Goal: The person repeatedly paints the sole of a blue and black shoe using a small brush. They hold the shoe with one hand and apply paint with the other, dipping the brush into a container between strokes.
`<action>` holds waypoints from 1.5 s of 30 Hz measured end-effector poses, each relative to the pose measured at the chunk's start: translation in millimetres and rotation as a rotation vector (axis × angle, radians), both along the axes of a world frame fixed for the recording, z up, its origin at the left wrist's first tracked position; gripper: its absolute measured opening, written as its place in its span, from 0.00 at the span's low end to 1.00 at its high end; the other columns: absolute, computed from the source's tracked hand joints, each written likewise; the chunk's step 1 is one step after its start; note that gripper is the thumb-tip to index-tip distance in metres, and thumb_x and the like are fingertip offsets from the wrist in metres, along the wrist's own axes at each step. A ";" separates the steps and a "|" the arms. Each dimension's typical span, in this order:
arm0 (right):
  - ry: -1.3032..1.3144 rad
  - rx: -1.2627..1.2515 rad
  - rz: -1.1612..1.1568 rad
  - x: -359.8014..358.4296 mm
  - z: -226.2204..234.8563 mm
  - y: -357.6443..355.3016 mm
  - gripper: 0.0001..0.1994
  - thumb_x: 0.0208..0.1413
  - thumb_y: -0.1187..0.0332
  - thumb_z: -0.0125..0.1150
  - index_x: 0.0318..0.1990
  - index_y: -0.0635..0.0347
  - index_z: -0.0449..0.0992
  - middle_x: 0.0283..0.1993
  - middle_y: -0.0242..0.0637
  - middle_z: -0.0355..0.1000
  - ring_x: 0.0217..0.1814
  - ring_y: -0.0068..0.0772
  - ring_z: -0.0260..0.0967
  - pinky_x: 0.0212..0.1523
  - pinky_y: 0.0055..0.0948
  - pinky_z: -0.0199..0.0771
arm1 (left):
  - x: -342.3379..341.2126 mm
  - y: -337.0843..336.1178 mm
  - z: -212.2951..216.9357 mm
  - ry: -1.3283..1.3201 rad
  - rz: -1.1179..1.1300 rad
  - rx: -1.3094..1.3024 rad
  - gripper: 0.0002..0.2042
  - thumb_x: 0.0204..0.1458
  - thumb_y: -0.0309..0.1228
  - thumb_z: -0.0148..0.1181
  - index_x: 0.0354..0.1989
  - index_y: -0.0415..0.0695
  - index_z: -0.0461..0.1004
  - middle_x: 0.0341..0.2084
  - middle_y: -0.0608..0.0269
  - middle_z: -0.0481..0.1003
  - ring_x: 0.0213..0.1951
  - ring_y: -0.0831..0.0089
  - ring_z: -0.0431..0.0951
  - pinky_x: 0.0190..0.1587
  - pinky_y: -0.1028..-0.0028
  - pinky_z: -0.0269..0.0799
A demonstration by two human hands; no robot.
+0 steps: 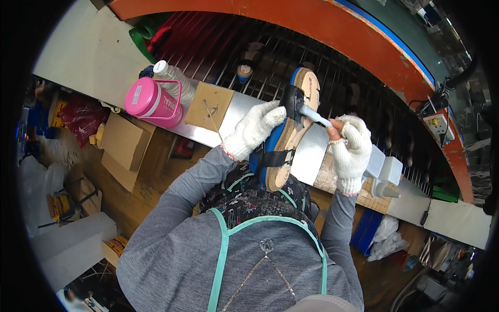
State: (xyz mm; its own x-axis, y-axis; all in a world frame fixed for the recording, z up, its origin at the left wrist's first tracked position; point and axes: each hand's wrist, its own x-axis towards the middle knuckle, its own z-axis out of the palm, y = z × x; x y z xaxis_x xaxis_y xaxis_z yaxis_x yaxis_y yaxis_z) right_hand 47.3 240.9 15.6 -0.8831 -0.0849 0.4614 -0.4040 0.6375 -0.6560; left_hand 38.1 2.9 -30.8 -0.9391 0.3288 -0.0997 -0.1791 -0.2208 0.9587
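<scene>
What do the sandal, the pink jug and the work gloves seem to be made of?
Sandal: matte tan footbed, perhaps leather or suede; brownish sides suggest cork; blue outsole, probably rubber or foam.
Pink jug: likely hard plastic, given its smooth, evenly coloured, slightly glossy surface.
Work gloves: matte white knit, shown by ribbed cuffs; cotton or a blend, fibre unclear.

My left hand (257,129) covers part of the blue side of the sandal (295,139), and my right hand (351,148) hides one end of the white tool (315,115). Shapes (355,95) among the rods (269,86) are too dim to name; the lower edge crops my cap brim (321,303).
</scene>
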 end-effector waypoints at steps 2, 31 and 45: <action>0.073 0.102 0.022 0.9 2.4 4.0 0.09 0.47 0.68 0.74 0.36 0.58 0.85 0.39 0.35 0.76 0.38 0.33 0.69 0.43 0.31 0.65 | -2.2 2.4 4.4 -0.023 0.024 0.007 0.34 0.61 0.61 0.52 0.56 0.38 0.71 0.44 0.60 0.79 0.44 0.75 0.80 0.49 0.73 0.77; 0.282 0.230 -0.232 9.9 -15.0 -22.5 0.08 0.50 0.69 0.73 0.37 0.59 0.84 0.37 0.36 0.76 0.39 0.35 0.71 0.43 0.31 0.65 | -13.6 7.0 9.1 -0.092 0.129 0.055 0.31 0.64 0.54 0.53 0.57 0.34 0.72 0.44 0.61 0.78 0.45 0.79 0.75 0.51 0.76 0.71; -0.142 -0.063 -0.004 26.6 -18.7 -16.1 0.10 0.48 0.67 0.73 0.38 0.60 0.84 0.38 0.36 0.77 0.40 0.35 0.72 0.45 0.31 0.67 | -36.1 1.4 14.9 -0.038 0.188 0.021 0.31 0.63 0.55 0.52 0.56 0.35 0.73 0.43 0.59 0.79 0.44 0.76 0.77 0.51 0.75 0.73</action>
